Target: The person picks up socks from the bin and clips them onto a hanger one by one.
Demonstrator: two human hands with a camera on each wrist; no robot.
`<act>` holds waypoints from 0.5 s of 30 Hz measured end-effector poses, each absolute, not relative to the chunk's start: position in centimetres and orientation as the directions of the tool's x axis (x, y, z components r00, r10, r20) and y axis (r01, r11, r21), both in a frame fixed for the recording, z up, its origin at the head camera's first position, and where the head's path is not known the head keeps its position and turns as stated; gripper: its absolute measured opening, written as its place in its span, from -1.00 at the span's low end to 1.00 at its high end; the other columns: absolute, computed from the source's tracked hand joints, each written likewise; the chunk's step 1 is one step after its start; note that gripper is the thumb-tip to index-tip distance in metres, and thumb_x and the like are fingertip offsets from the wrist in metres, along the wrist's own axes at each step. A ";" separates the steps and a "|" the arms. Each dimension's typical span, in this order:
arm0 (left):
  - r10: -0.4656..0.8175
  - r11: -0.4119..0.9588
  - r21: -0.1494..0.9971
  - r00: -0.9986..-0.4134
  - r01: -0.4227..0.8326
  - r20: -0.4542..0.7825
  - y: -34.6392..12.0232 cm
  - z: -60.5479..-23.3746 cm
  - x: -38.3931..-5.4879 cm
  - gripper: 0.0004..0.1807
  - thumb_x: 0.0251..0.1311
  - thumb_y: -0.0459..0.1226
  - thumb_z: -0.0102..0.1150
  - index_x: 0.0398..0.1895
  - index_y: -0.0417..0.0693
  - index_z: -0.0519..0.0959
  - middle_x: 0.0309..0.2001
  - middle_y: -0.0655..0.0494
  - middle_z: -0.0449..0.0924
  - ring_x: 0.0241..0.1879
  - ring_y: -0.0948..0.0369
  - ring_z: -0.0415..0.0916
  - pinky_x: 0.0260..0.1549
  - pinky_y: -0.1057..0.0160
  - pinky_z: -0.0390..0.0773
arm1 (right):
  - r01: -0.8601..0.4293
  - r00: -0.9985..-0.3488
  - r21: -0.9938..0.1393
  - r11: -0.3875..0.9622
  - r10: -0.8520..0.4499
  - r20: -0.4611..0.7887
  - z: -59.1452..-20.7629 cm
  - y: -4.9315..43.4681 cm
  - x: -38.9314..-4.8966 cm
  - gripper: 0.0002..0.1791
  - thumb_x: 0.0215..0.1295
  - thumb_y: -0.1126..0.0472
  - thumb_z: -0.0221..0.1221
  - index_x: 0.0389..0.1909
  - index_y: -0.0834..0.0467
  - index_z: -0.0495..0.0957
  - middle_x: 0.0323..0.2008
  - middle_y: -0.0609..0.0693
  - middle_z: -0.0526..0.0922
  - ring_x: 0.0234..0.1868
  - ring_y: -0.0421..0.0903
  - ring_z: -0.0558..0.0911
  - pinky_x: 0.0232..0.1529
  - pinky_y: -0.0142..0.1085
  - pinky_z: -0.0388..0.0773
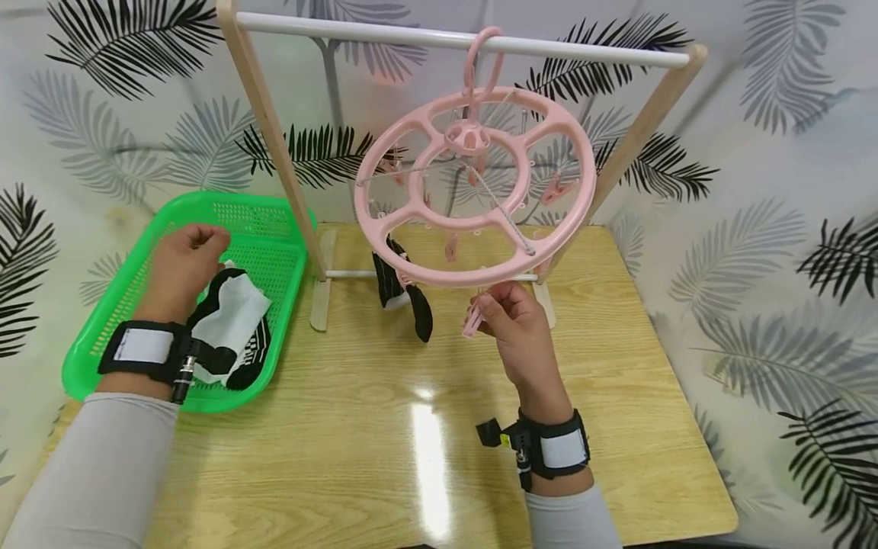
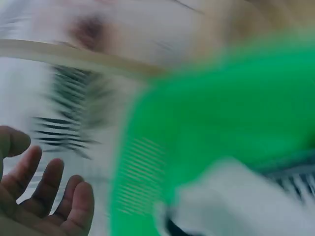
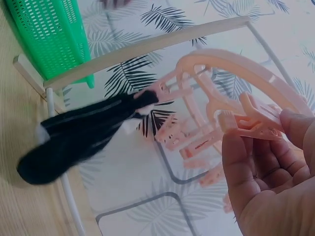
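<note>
My right hand (image 1: 517, 324) pinches a pink clothespin (image 3: 261, 120) between thumb and fingers, just under the front rim of a round pink drying hanger (image 1: 469, 274). A black-and-white sock (image 3: 81, 130) hangs from another pin on the hanger, left of that hand. My left hand (image 1: 180, 271) is above a green basket (image 1: 291, 313), its fingers loosely bent and nothing held in the left wrist view. Inside the basket, below and beside the hand, lie white-and-black socks (image 1: 236, 313).
The hanger hooks over a white rod (image 1: 370, 32) on a wooden stand (image 1: 264, 114) with feet on the wooden table (image 1: 343, 427). Several more pink clothespins (image 1: 450, 246) dangle under the ring. A leaf-patterned cloth (image 1: 775, 267) hangs behind.
</note>
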State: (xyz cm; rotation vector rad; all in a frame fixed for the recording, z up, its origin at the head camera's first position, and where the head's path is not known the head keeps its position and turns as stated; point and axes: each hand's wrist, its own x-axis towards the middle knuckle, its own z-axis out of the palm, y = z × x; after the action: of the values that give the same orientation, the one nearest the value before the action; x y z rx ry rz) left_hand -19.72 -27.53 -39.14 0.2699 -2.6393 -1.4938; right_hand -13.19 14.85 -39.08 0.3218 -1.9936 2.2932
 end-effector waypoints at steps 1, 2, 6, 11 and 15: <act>-0.160 0.548 0.829 -0.987 -0.110 -0.025 -27.9 -40.1 -20.0 -0.47 0.48 0.00 -0.11 0.18 -0.29 0.46 0.04 -0.07 0.49 -0.10 0.15 0.48 -0.17 0.19 0.54 | -0.200 -0.975 -0.970 -0.138 -0.066 0.211 -39.1 14.9 -13.2 -0.92 0.46 0.37 0.10 -0.17 0.33 0.44 -0.30 0.03 0.63 -0.37 -0.10 0.67 -0.29 -0.25 0.68; -0.109 0.622 0.778 -0.994 -0.090 -0.027 -28.1 -41.2 -20.2 -0.47 0.49 -0.04 -0.11 0.19 -0.32 0.46 0.05 -0.18 0.50 -0.08 0.05 0.51 -0.15 0.11 0.54 | -0.201 -0.976 -0.971 -0.131 -0.063 0.211 -39.1 15.0 -13.2 -0.92 0.46 0.36 0.10 -0.17 0.33 0.45 -0.30 0.03 0.63 -0.37 -0.10 0.67 -0.28 -0.24 0.68; 0.031 0.851 0.525 -0.998 -0.005 -0.060 -27.8 -44.4 -20.6 -0.50 0.40 -0.23 -0.05 0.20 -0.52 0.39 0.09 -0.56 0.41 0.10 -0.40 0.32 -0.02 -0.29 0.38 | -0.195 -0.975 -0.971 -0.140 -0.085 0.208 -39.2 15.1 -13.3 -0.93 0.47 0.37 0.08 -0.17 0.32 0.43 -0.30 0.04 0.62 -0.36 -0.10 0.67 -0.26 -0.23 0.68; -0.004 0.913 0.400 -0.980 -0.084 -0.198 -26.6 -45.6 -20.5 -0.33 0.25 -0.35 0.00 0.32 -0.67 0.13 0.13 -0.81 0.10 0.12 -0.60 0.11 0.06 -0.42 0.25 | -0.193 -0.967 -0.968 -0.158 -0.137 0.215 -39.3 15.2 -13.2 -0.93 0.48 0.36 0.07 -0.17 0.33 0.42 -0.29 0.05 0.60 -0.32 -0.08 0.67 -0.22 -0.20 0.67; -0.024 0.914 0.394 -0.981 -0.100 -0.194 -26.3 -45.7 -20.6 -0.31 0.26 -0.36 0.01 0.33 -0.68 0.08 0.13 -0.79 0.14 0.08 -0.58 0.20 -0.01 -0.39 0.34 | -0.212 -0.961 -0.965 -0.154 -0.145 0.235 -39.3 15.3 -13.2 -0.92 0.47 0.34 0.08 -0.17 0.31 0.43 -0.28 0.06 0.60 -0.32 -0.06 0.68 -0.20 -0.16 0.67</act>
State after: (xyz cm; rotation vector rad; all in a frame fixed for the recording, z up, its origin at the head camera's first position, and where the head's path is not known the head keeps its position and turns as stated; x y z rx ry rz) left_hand -20.61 -26.32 -45.71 0.1068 -3.2540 -0.6858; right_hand -13.18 15.34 -39.27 0.4258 -2.0131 2.3143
